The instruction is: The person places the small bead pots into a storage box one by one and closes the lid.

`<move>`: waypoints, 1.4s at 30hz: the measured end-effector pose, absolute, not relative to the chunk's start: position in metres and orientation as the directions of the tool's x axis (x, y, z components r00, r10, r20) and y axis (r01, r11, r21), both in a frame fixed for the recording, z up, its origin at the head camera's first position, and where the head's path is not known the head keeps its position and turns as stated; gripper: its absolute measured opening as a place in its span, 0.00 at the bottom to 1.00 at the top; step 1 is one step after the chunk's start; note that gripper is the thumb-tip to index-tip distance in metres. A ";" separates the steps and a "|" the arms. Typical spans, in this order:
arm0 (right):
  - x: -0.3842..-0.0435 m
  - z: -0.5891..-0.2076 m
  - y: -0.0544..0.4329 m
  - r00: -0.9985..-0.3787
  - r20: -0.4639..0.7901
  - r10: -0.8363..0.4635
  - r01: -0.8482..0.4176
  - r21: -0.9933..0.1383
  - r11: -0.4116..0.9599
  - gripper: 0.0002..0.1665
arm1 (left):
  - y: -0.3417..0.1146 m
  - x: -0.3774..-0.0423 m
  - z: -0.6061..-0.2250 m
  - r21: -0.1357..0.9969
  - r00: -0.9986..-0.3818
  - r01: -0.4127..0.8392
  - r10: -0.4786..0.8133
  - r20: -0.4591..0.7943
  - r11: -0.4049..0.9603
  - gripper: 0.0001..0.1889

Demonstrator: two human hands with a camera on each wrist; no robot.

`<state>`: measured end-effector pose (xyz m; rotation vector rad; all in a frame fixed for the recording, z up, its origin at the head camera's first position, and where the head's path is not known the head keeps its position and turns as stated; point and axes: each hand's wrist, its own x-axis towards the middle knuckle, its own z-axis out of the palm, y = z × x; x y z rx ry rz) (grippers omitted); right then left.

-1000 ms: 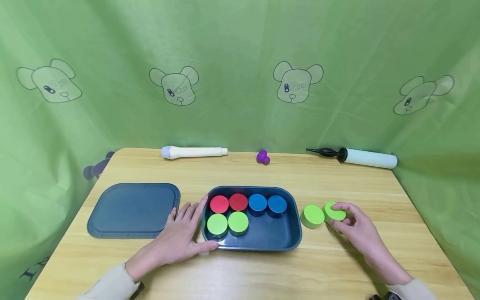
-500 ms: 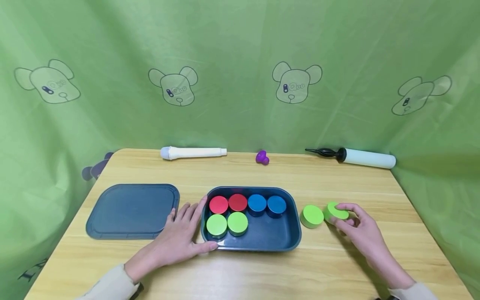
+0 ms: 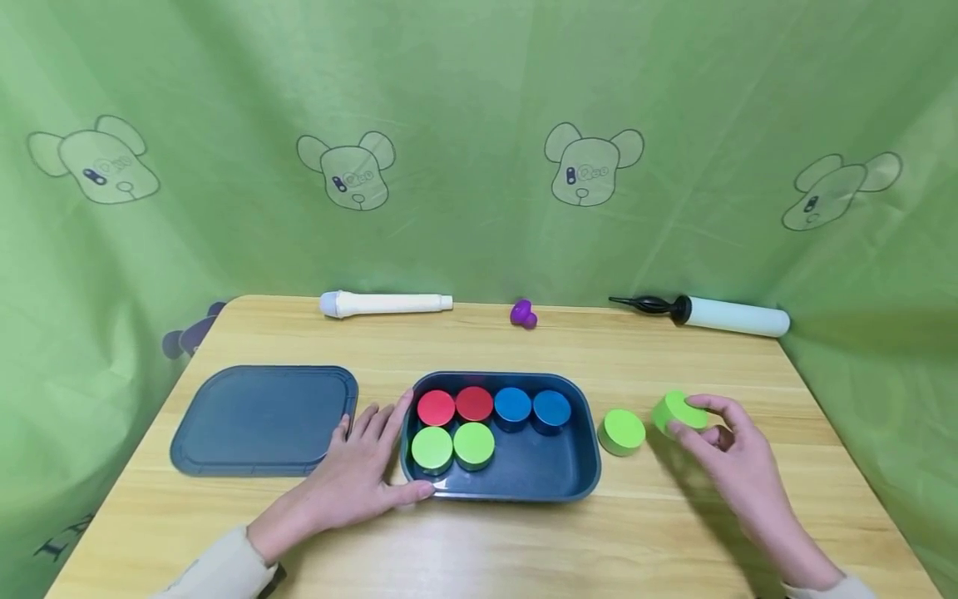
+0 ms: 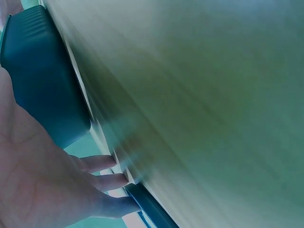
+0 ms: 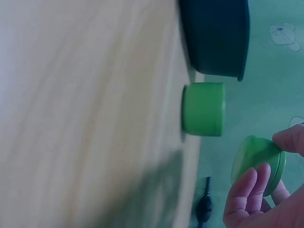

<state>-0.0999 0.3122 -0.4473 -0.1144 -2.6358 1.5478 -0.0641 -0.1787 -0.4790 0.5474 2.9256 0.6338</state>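
A dark blue rectangular box (image 3: 535,478) holds two red round tins (image 3: 437,408), two blue ones (image 3: 513,406) and two lime green ones (image 3: 432,449). My left hand (image 3: 355,478) spreads along the box's left end, straight fingers and thumb touching its rim. Between thumb and fingers, my right hand (image 3: 737,457) pinches a lime green round tin (image 3: 674,413), raised off the table and tilted; the right wrist view shows the tin (image 5: 256,161) with fingers round its side. Another lime green tin (image 3: 622,433) stands on the table just right of the box.
Left of the box lies a flat dark blue lid (image 3: 265,420), close to my left fingertips. Along the table's back edge are a white toy microphone (image 3: 389,304), a small purple knobbed object (image 3: 523,314) and a white hand pump (image 3: 737,317) with a black nozzle. Green curtain surrounds the table.
My right hand has lifted the far right green tin off the table, moving it slightly up and right, away from the tin beside it. My left hand has stayed at the box.
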 end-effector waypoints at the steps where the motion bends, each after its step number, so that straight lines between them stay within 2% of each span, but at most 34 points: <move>1: -0.099 -0.446 0.311 -0.993 0.042 0.107 0.015 -0.875 0.484 0.24 | -0.179 -0.064 -0.479 0.416 -0.930 0.326 0.366 -0.018 0.849 0.63; 15: -0.091 -0.432 0.276 -0.995 0.067 0.070 -0.039 -0.937 0.348 0.25 | -0.178 -0.064 -0.479 0.412 -0.930 0.330 0.367 -0.011 0.849 0.63; 33: -0.091 -0.426 0.222 -0.993 0.110 -0.052 -0.121 -0.925 0.360 0.26 | -0.179 -0.064 -0.479 0.414 -0.932 0.322 0.362 -0.017 0.851 0.63; 42: -0.095 -0.428 0.205 -0.979 0.092 -0.182 -0.157 -0.911 0.381 0.25 | -0.178 -0.065 -0.479 0.420 -0.933 0.321 0.360 -0.015 0.849 0.63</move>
